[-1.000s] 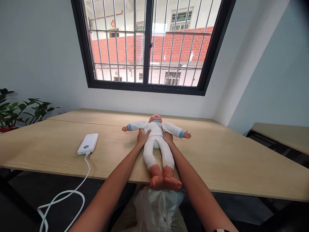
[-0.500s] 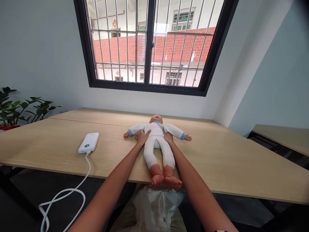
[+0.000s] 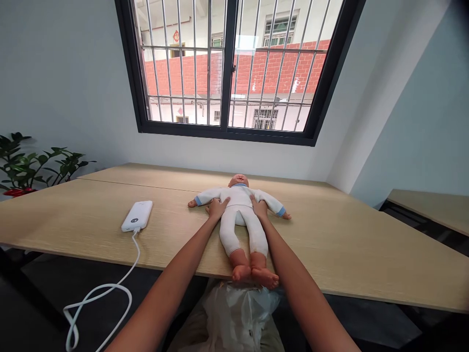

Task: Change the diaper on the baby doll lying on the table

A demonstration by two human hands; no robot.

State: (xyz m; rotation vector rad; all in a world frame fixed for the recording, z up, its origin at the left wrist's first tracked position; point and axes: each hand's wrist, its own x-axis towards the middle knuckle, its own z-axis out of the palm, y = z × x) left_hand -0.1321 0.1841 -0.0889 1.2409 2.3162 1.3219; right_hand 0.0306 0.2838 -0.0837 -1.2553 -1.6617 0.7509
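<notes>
Through your head camera, a pale vinyl baby doll in a white long-sleeved suit with blue cuffs [image 3: 238, 215] lies on its back on the light wood-grain counter [image 3: 340, 249], its head pointing away from you, its arms spread and its bare feet at the counter's front edge. Your left hand [image 3: 217, 208] and your right hand [image 3: 259, 207] stand apart, one on each side of the doll's torso, both touching the white suit (whether they clamp it or only rest there, you cannot tell). To the left of the doll, well apart from it, lies a flat white power bank [image 3: 137, 216], with a white charging cable [image 3: 98, 293] looping down past the counter's edge. A crumpled translucent plastic bag [image 3: 238, 308] shows below that edge, and a barred black-framed window [image 3: 230, 63] fills the wall ahead.
</notes>
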